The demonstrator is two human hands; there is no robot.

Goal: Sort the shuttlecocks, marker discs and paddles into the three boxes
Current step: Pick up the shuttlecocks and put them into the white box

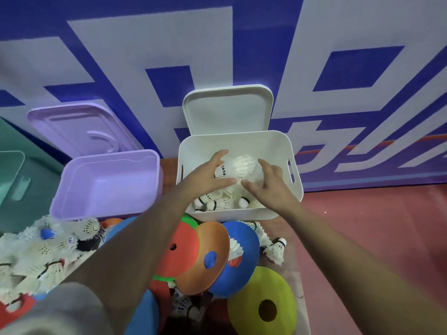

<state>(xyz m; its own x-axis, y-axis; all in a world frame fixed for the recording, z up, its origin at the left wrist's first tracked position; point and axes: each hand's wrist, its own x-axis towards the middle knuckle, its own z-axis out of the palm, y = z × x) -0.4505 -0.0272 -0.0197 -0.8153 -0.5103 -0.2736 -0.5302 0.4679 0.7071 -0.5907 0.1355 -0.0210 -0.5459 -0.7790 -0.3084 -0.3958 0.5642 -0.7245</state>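
Head view, down onto a red floor at the foot of a blue-and-white wall. Bare floor stretching right of the white box as far as the wall; crowded on the left and on the near side. Purple box just beside the white box on its left, a narrow gap between the rims. Green box further left, cut by the frame edge. White lid propped against the wall behind the white box; purple lid leaning likewise behind the purple box.

Inside the white box: several shuttlecocks lying along the near wall. Above them, within the rim, a blurred bunch of shuttlecocks cupped between both hands. Left hand curved round its left side, thumb along the lower edge; right hand curved round its right side.

In front of the boxes: overlapping discs in red, orange and blue, reaching the white box's front wall, and a yellow-green disc nearest on the right. Heap of loose shuttlecocks on the left, up against the purple box's front. A few stray shuttlecocks beside the blue disc's right edge, bare floor beyond them.
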